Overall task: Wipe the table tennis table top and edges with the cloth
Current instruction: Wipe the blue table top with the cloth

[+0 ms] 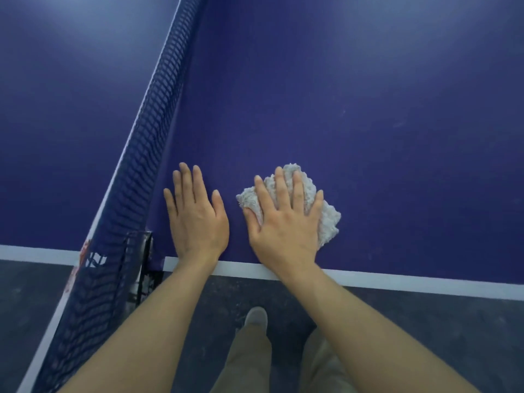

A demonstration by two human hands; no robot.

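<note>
Head view looks down on the cloth (326,217), a white, nubbly bundle lying crumpled on the blue worktop (340,95). Your right hand (286,219) lies flat on top of it, fingers straight and fanned apart, palm pressing down; the cloth pokes out beyond your fingertips and on both sides of the hand, more of it past the little finger. It sits just in from the white line (425,285) that runs along the near edge of the worktop, and your right wrist crosses that line.

Just beside it, to the thumb side of your right hand, your left hand (195,219) rests palm down on the bare blue surface, fingers straight and held mostly together with the thumb angled out. It touches no cloth. The two hands are near each other but apart, with a strip of blue showing between the thumbs.

Beyond your left hand's little finger the dark blue net (147,154) stands upright, with a white band on its top, and runs away from you at a slant. Its clamp bracket (144,251) grips the worktop edge just outside your left wrist.

Below your forearms lies dark, speckled floor (453,336). Between the arms you can see tan trouser legs (249,358) and the toe of one light shoe (256,316).
</note>
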